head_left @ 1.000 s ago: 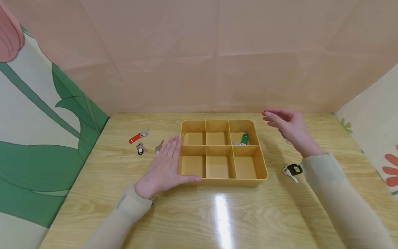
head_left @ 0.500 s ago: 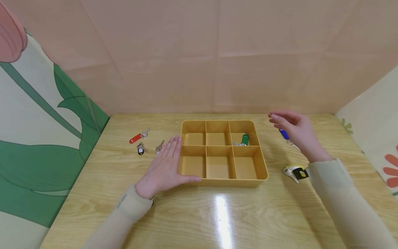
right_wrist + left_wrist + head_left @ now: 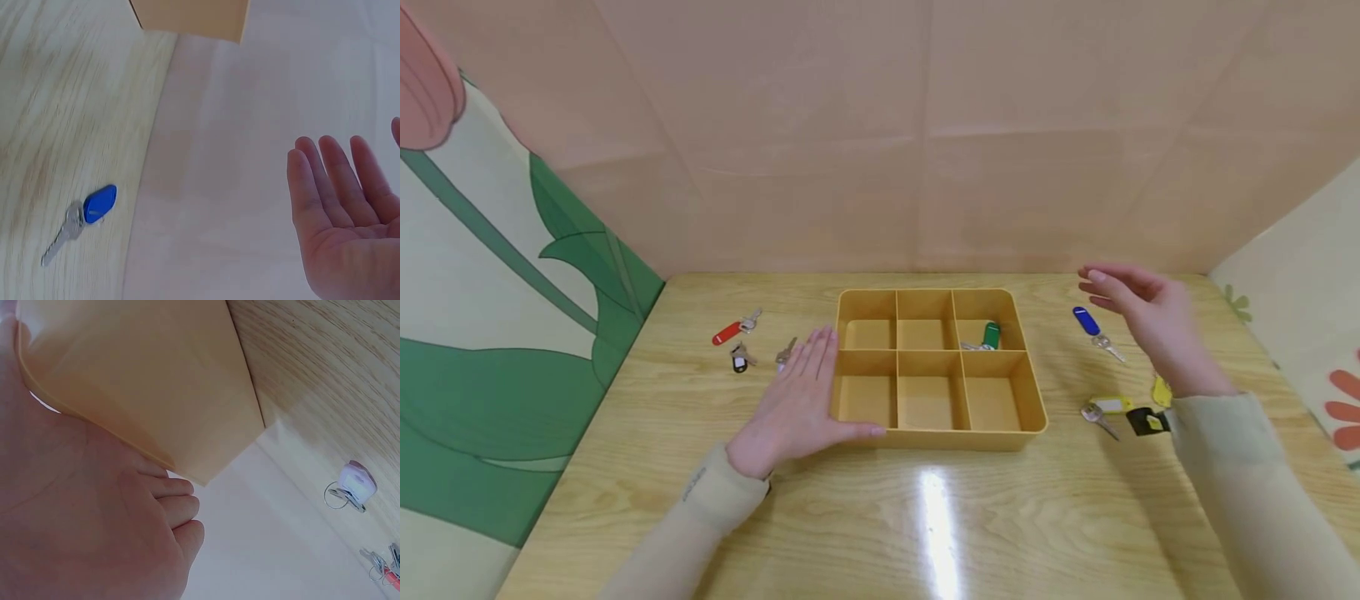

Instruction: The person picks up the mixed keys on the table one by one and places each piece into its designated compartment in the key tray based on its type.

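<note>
My left hand point(image 3: 793, 408) lies along the left side of a yellow divided tray point(image 3: 940, 440), fingers straight and thumb on the front rim. A key with a green tag point(image 3: 992, 335) lies in the tray's back right compartment. Right of the tray, my right hand point(image 3: 1138, 312) is raised over the table, fingers loosely extended and holding nothing. Below and left of it lies a key with a blue tag point(image 3: 1086, 321). Nearer the front are a key with a yellow tag point(image 3: 1111, 405) and a black tag point(image 3: 1144, 421) beside the sleeve. Another yellow tag point(image 3: 1162, 392) is partly hidden by the wrist.
Left of the tray lie a key with a red tag point(image 3: 726, 333) and keys with a black tag point(image 3: 740, 363). A key with a pale lilac tag point(image 3: 357, 481) is close to my left fingertips. A pinkish wall point(image 3: 917, 150) rises behind the table.
My right hand has moved right, away from the tray, uncovering the blue-tagged key and the yellow tags. My left hand and the tray have stayed put.
</note>
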`<state>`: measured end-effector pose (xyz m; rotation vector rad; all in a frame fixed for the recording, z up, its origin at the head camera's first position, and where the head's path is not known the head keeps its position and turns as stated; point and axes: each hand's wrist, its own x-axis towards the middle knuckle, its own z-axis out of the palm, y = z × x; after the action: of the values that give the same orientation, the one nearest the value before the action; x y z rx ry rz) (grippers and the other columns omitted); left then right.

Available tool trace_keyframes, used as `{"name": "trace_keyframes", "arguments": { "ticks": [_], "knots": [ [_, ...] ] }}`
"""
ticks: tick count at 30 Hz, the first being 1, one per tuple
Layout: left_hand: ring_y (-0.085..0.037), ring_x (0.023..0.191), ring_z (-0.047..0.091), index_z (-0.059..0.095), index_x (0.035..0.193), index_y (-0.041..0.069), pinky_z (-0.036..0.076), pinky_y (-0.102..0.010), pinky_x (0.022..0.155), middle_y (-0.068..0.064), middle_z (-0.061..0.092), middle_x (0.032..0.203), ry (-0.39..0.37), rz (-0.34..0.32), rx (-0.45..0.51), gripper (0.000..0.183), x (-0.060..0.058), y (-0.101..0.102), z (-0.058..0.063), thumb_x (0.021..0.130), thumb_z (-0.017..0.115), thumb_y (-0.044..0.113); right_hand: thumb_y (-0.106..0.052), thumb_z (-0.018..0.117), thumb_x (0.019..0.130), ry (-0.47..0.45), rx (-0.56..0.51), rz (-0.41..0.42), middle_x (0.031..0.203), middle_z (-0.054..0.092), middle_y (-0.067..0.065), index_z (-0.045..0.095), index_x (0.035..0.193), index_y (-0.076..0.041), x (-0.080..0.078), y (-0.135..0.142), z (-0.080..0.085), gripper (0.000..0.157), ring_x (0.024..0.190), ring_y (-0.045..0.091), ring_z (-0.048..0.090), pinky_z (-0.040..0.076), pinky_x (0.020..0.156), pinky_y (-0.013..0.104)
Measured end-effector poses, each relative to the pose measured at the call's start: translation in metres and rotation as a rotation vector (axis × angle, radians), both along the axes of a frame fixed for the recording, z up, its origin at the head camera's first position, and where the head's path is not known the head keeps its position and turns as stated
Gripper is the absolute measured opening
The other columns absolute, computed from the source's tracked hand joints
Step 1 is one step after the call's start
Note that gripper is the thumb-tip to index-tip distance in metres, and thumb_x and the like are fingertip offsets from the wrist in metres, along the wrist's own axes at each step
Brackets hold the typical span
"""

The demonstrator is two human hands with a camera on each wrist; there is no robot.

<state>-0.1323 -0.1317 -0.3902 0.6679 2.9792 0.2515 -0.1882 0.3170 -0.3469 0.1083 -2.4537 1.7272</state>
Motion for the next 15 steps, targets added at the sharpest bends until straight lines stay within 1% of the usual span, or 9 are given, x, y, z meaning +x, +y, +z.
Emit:
{"name": "trace_keyframes", "arguments": {
  "ticks": [3,6,8,10,15],
  "knots": [
    [-0.028,0.154,-0.006,-0.005,0.161,0.003,0.002,-0.041,0.123,-0.012,-0.010,0.168,0.004,-0.005,0.012,0.138,0.000,0.000,0.000,0.071,0.034,0.100,-0.029,0.066,0.101,0.024,-0.087,0.002,0.124,0.070,-0.004,0.062,0.136,0.001,0.002,0.004,0.001,0.046,0.107,0.005,0.068,0.052,0.087,0.015],
    [-0.028,0.154,-0.006,-0.004,0.161,0.002,0.002,-0.041,0.123,-0.013,-0.008,0.168,0.008,-0.007,0.019,0.138,0.000,0.000,0.000,0.072,0.034,0.100,-0.021,0.068,0.100,0.062,-0.221,0.029,0.124,0.071,0.002,0.062,0.134,0.006,0.003,0.010,0.001,0.043,0.108,0.009,0.069,0.053,0.088,0.019],
    [-0.028,0.154,-0.005,-0.004,0.161,0.002,0.002,-0.041,0.123,-0.014,-0.007,0.168,0.009,-0.007,0.018,0.137,0.000,0.000,0.000,0.072,0.034,0.100,-0.017,0.068,0.100,0.075,-0.290,0.047,0.124,0.071,0.004,0.062,0.133,0.007,0.004,0.014,0.001,0.042,0.108,0.010,0.069,0.053,0.088,0.021],
    [-0.027,0.154,-0.006,-0.005,0.161,0.002,0.002,-0.041,0.123,-0.014,-0.006,0.169,0.009,-0.008,0.014,0.137,0.000,0.000,0.000,0.072,0.034,0.100,-0.015,0.068,0.100,0.079,-0.329,0.058,0.124,0.071,0.005,0.062,0.133,0.008,0.005,0.018,0.001,0.041,0.108,0.011,0.069,0.053,0.088,0.022],
    [-0.028,0.154,-0.006,-0.006,0.161,0.003,0.002,-0.042,0.123,-0.013,-0.008,0.168,0.015,-0.011,0.009,0.138,0.000,0.000,-0.002,0.072,0.033,0.100,-0.017,0.068,0.100,0.050,-0.336,0.047,0.126,0.070,0.003,0.061,0.134,0.006,0.008,0.028,0.001,0.042,0.109,0.010,0.069,0.053,0.088,0.021]
  ]
}}
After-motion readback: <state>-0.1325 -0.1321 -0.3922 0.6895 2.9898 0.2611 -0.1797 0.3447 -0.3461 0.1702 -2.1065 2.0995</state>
